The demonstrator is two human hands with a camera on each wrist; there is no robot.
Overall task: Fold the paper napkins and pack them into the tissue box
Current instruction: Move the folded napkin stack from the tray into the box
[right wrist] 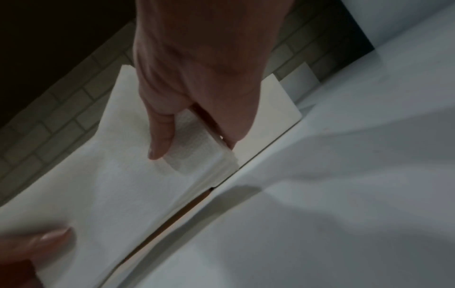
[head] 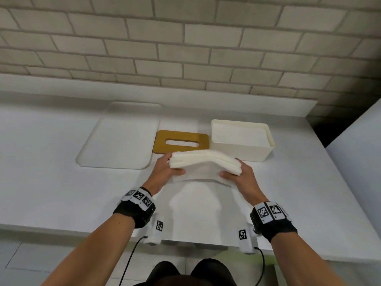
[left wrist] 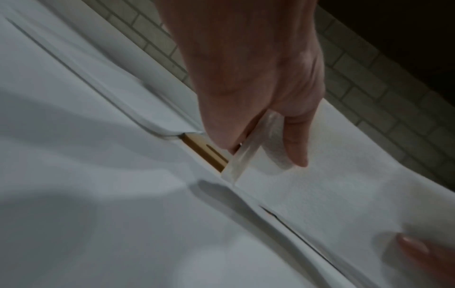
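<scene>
A thick stack of white paper napkins (head: 204, 165) is held above the white counter, bowed upward in the middle. My left hand (head: 168, 169) grips its left end, thumb underneath toward me and fingers behind. My right hand (head: 240, 174) grips the right end the same way. The left wrist view shows my left hand (left wrist: 261, 144) pinching the napkin stack (left wrist: 320, 194), and the right wrist view shows my right hand (right wrist: 194, 140) pinching the stack (right wrist: 128, 187). The open white tissue box (head: 241, 141) stands just behind right. Its wooden slotted lid (head: 181, 144) lies flat to the box's left.
A white rectangular tray or board (head: 121, 139) lies on the counter at back left. A brick wall (head: 185, 42) rises behind the counter. A white panel (head: 358, 162) stands at the right edge. The counter's front edge (head: 61, 230) runs close to my body.
</scene>
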